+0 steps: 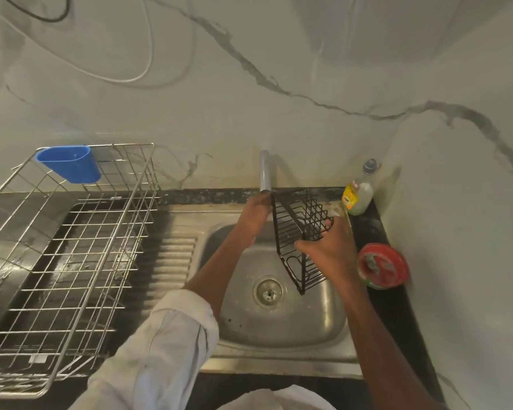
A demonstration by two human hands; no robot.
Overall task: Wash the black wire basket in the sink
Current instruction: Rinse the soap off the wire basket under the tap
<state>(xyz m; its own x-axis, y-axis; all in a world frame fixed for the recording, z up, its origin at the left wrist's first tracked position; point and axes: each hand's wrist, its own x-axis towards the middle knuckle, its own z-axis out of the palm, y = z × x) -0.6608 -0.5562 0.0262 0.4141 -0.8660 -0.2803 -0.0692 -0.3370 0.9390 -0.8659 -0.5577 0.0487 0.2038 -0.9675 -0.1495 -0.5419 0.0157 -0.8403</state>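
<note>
**Black basket held on edge over the sink bowl**

The black wire basket (301, 238) hangs tilted above the steel sink (282, 321), its lower corner pointing down near the round drain (268, 292) and its upper edge just under the tap spout (264, 173). It is a shallow rectangular tray of thin coated wire, with parallel bars along one face and a diamond lattice on the far side. The right hand (329, 250) grips it from the right, fingers (328, 224) curled through the lattice and thumb hooked over the near rim. The left hand (253, 217) reaches up beside the basket's top left corner, right below the spout; its fingers are hidden behind the hand, so I cannot tell whether they hold the wire or the tap.

The sink is dull stainless steel with a ribbed draining board on its left. A large chrome wire dish rack (62, 261) stands over that side, with a blue plastic cup holder (71, 163) hooked on its back rim. On the dark speckled counter (397, 315) to the right stand a clear bottle of pale green liquid (359, 193) with a yellow label, its writing too blurred to read, and a round red tub (383, 266) holding a green scrub pad. The wall behind is white marble-patterned with grey veins.
</note>
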